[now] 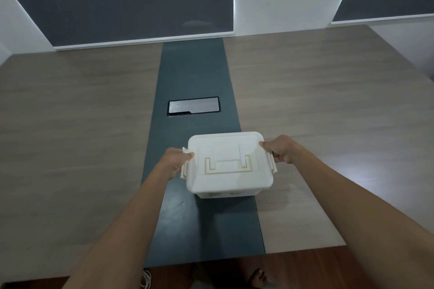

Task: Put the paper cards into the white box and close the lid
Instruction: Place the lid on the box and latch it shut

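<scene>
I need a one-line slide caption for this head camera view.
Both hands, left hand and right hand, grip the side latches of the white box, lid on, on the table.

No text, brand, number or sign can be read anywhere. The box [229, 166] shows two small marks low on its near wall, one pale and one dark, but they are too blurred to tell whether they are lettering. The lid [225, 148] carries only moulded ridges, no writing. The panel [193, 106] set into the worktop [328, 101] has a short row of dark spots along its near edge, too small to make out.
</scene>
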`<state>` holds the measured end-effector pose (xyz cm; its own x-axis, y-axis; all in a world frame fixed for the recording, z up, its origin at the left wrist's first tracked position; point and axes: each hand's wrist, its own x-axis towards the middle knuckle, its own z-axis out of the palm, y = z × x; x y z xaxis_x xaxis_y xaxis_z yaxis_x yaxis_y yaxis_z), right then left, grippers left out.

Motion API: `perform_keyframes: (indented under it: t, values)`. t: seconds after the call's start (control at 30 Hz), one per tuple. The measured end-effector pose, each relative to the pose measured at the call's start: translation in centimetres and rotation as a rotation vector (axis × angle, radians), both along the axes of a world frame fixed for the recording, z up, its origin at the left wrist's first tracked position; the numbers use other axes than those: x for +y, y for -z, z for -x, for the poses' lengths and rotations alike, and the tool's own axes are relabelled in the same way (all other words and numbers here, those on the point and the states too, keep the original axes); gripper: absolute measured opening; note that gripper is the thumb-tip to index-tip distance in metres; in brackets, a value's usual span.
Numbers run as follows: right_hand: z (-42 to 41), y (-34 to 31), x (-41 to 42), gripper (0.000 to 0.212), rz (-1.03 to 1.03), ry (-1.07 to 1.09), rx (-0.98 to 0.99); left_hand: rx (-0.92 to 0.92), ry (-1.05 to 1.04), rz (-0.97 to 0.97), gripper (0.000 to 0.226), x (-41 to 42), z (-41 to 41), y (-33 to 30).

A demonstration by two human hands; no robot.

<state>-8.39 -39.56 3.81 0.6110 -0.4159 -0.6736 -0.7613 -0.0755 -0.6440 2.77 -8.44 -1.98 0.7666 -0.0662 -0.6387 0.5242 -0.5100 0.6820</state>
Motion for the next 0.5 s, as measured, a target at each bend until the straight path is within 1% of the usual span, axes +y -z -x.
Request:
perform_keyframes:
  t: [0.1, 0.13, 0.23, 0.3, 0.37, 0.4, 0.5]
  values:
    - [-0.1, -0.6, 0.0, 0.013, -0.04, -0.04, 0.033, 0.008, 0.041, -0.029, 0.029, -0.1, -0.1, 0.0]
    - [-0.2, -0.7, 0.1, 0.012, -0.032, -0.043, 0.041, -0.003, 0.05, -0.047, 0.027, -0.4, 0.0, -0.2]
    - [-0.7, -0.4, 0.5, 0.013, 0.032, -0.058, 0.061, -0.068, 0.086, -0.143, 0.008, -1.8, 0.9, -2.2]
    - [-1.0, -0.2, 0.9, 0.009, 0.091, -0.074, 0.057, -0.096, 0.101, -0.183, 0.018, -2.6, 1.5, -2.9]
    - [-1.3, 0.2, 1.3, 0.011, 0.186, -0.096, 0.056, -0.116, 0.097, -0.205, 0.029, -2.9, 1.7, -3.0]
    - [-1.4, 0.2, 1.5, 0.012, 0.231, -0.113, 0.052, -0.128, 0.087, -0.204, 0.031, -3.0, 1.9, -3.0]
    - [-1.2, 0.1, 2.0, 0.018, 0.305, -0.134, 0.039, -0.171, 0.044, -0.159, 0.02, -3.2, 2.9, -2.8]
